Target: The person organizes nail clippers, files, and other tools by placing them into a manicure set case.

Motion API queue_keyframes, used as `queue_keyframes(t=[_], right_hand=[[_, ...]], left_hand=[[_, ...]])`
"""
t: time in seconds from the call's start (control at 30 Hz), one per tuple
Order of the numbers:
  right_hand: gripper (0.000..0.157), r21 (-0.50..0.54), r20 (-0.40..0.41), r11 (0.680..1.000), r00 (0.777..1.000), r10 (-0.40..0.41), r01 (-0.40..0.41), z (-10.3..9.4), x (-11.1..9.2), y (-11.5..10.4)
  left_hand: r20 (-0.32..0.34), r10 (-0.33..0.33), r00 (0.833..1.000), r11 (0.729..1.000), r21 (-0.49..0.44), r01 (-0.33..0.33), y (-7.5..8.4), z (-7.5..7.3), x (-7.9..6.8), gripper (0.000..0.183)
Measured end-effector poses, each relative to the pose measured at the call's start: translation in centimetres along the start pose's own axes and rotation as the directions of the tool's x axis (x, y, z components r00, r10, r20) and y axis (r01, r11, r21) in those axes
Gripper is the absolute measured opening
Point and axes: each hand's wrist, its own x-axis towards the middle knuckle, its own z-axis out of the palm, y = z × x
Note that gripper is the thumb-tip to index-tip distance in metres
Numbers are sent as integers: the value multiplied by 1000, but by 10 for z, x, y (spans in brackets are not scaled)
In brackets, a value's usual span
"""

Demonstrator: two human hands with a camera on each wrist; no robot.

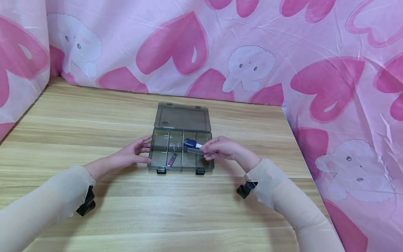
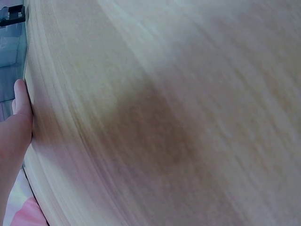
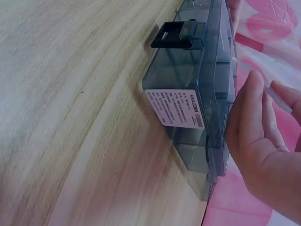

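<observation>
A smoky, see-through divided box stands on the table with its lid laid back. My left hand rests its spread fingers along the box's left side; its thumb shows at the wall in the left wrist view. Over the right compartments, my right hand pinches a slim, flat, pale strip between thumb and fingers. The strip points inward over the box in the right wrist view. Just behind it is a dark blue rounded object with a white end. A pinkish nail clipper lies in a front compartment.
Two black latches hang on the box's front edge. A printed label is stuck to its right side. The wood-grain table meets a pink heart-patterned cloth at the back and sides. Black wrist mounts sit under both sleeves.
</observation>
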Motion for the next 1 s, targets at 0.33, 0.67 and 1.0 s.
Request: queue_keyframes(t=[0.33, 0.67, 1.0], right_hand=[[35, -15, -17, 1000, 1000, 18, -18, 11, 2, -6], [35, -55, -15, 998, 999, 30, -30, 13, -1, -8], [34, -277, -202, 960, 979, -17, -41, 9, -8, -13]], left_hand=[[-5, 26, 1000, 1000, 15, -26, 1, 0, -1, 89], [-10, 26, 1000, 1000, 8, -26, 1, 0, -2, 91], [-3, 26, 1000, 1000, 8, -26, 1, 0, -2, 90]])
